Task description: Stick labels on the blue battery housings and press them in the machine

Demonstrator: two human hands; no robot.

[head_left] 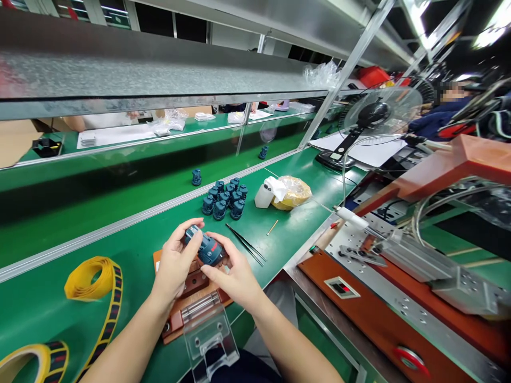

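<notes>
From my remote view, the left hand (pixel 173 263) and right hand (pixel 233 271) hide much of a dark blue plastic housing (pixel 207 247), its small label too tiny for me to read. They also cover part of an orange-brown fixture (pixel 191 314) at 6 o'clock. Yellow-and-black coiled tape (pixel 35 361) is cut off at 7 o'clock, a round red fitting (pixel 411 360) at 5 o'clock.

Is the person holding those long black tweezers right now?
No, the left hand and right hand hold a blue plastic housing, while the tweezers lie on the green bench.
</notes>
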